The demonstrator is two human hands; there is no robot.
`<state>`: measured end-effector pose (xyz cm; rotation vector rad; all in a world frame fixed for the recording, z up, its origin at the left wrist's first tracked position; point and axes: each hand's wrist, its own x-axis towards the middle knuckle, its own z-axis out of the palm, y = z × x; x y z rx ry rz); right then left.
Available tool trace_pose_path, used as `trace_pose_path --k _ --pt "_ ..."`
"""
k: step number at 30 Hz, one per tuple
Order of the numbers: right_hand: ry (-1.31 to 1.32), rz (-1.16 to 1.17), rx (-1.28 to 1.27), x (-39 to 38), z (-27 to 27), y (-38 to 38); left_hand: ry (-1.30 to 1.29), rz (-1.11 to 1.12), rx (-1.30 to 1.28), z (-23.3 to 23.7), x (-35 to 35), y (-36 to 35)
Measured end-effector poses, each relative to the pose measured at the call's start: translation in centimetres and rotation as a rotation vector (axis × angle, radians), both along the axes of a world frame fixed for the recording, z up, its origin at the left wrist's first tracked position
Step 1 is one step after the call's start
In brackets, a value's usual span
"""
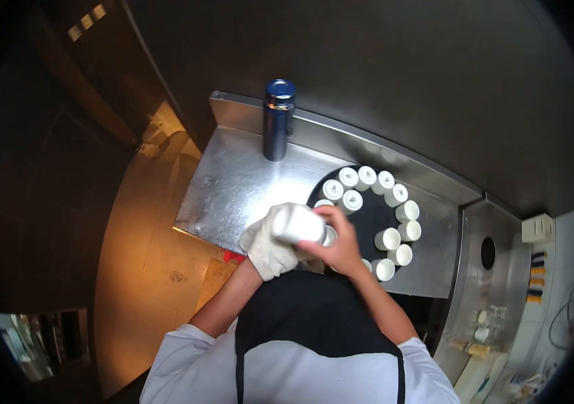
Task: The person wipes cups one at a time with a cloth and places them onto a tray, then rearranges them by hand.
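Both forearms reach forward from the body, elbows bent and sleeves pushed up, so that the hands meet just over the near edge of the steel counter [233, 188]. The left hand [265, 250] is bundled inside a white cloth [260, 239], fingers closed on it and hidden by it, and the cloth is pressed against the side of a white cup [297, 223]. The right hand [342, 244] curls from the other side, fingers wrapped over the cup's end and gripping it. The cup lies on its side between the two hands, lifted above the edge of a round black tray [376, 217].

On that tray more white cups [366, 176] stand in a ring around the rim. Some show dark marks on top, too small to read. A blue metal flask [278, 120] stands upright at the back of the counter, well apart from the hands.
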<state>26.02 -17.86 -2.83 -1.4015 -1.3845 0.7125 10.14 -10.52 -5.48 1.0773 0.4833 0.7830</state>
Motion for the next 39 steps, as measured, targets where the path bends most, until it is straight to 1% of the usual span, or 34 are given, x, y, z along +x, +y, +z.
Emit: trace_pose_path --k 1,2,3,4,5,6,8,9,10,11,12,13,14,16,18,19,20,22,23,24,25,26,28,29,30,31,32,34,35,37,38,39 --pt "-0.051 0.045 0.034 -1.1 0.0 0.3 -0.226 -0.059 -0.415 -4.2 -0.1 -0.5" --pt "-0.105 0.089 0.07 -1.5 0.2 0.7 -0.26 -0.087 -0.398 -5.3 -0.4 -0.9" --pt "-0.214 0.108 0.12 -1.3 0.5 1.0 -0.294 -0.117 -0.381 -5.1 -0.4 -1.2" --pt "-0.322 0.128 0.168 -1.0 0.8 1.2 -0.227 -0.114 -0.336 -4.8 -0.9 -1.2" --pt "-0.332 0.178 0.151 -0.8 0.3 1.5 -0.161 -0.109 -0.291 -2.7 -1.3 -1.4" --pt "-0.361 0.174 0.163 -0.5 -0.1 1.6 -0.096 -0.097 -0.248 -1.7 -1.7 -1.5" --pt "-0.418 0.181 0.186 -0.3 -0.5 2.0 0.288 0.049 0.189 -3.9 -2.0 -0.9" --pt "-0.43 0.211 0.128 -0.2 -0.1 2.1 0.402 0.061 0.334 -1.8 -2.1 -0.5" --pt "-0.173 0.219 0.082 -0.6 -0.5 2.1 0.516 0.075 0.479 0.0 -2.2 0.2" --pt "0.083 0.227 0.036 -1.3 -1.3 2.2 -0.054 -0.096 -0.161 1.3 -2.7 1.1" --pt "0.338 0.232 -0.012 -1.9 -2.2 2.4 -0.544 -0.135 -0.872 2.7 -3.2 2.0" --pt "0.427 0.304 -0.089 -2.2 -3.3 2.8 -0.553 -0.042 -0.885 4.6 -3.6 2.0" --pt "0.511 0.333 -0.19 -3.4 -3.1 2.6 -0.56 0.048 -0.898 6.6 -4.1 2.1" --pt "0.268 0.522 -0.24 -5.1 -4.1 2.6 -0.516 0.321 -0.603 10.9 -5.9 3.4" --pt "0.149 0.73 -0.466 -5.8 -4.4 2.7 -0.464 0.584 -0.296 14.1 -7.9 4.8" --pt "0.255 0.73 -0.497 -5.9 -4.5 2.4 -0.426 0.601 -0.238 14.7 -8.5 5.3" --pt "0.36 0.67 -0.489 -5.7 -3.8 2.4 -0.389 0.619 -0.179 15.3 -9.1 5.6" --pt "0.569 0.555 -0.472 -4.8 -0.4 1.9 -0.311 0.663 -0.059 16.2 -10.5 6.3" --pt "0.686 0.542 -0.403 -4.2 2.8 1.8 -0.266 0.684 0.0 16.4 -11.3 6.6" --pt "0.654 0.505 -0.29 -3.9 4.8 1.8 -0.179 0.712 0.113 14.6 -11.5 7.1" --pt "0.568 0.423 -0.189 -4.0 6.6 1.7 -0.091 0.746 0.224 12.8 -11.6 7.6" --pt "0.305 0.399 0.063 -4.2 8.6 2.3 -0.006 0.786 0.331 10.9 -11.8 8.1" --pt "-0.247 0.325 0.55 -4.5 11.6 4.1 -0.494 0.397 -0.392 9.3 -9.9 4.6" --pt "-0.335 0.371 0.579 -4.7 11.7 4.5 -0.34 0.378 -0.304 6.0 -9.6 4.0" --pt "-0.422 0.42 0.608 -5.0 11.6 4.9 -0.536 0.049 -0.395 6.1 -8.7 3.8" --pt "-0.509 0.471 0.636 -5.1 11.5 5.2 -0.548 -0.004 -0.353 5.9 -8.6 3.3" --pt "-0.51 0.472 0.6 -4.9 11.3 5.2 -0.562 -0.053 -0.308 5.7 -8.5 3.1" --pt "-0.503 0.482 0.526 -4.6 10.3 4.6 -0.379 0.083 -0.241 5.6 -8.3 3.0" --pt "-0.466 0.441 0.469 -5.0 9.1 4.5 -0.28 0.153 -0.213 5.4 -8.4 2.8" --pt "-0.311 0.364 0.366 -6.1 7.3 4.4 0.167 0.322 0.396 4.6 -8.6 2.1" --pt "-0.234 0.327 0.314 -6.6 6.8 4.2 0.18 0.33 0.441 3.4 -8.4 1.7" --pt "-0.01 0.351 0.037 -7.0 7.2 3.4 0.192 0.34 0.485 2.2 -8.3 1.2"
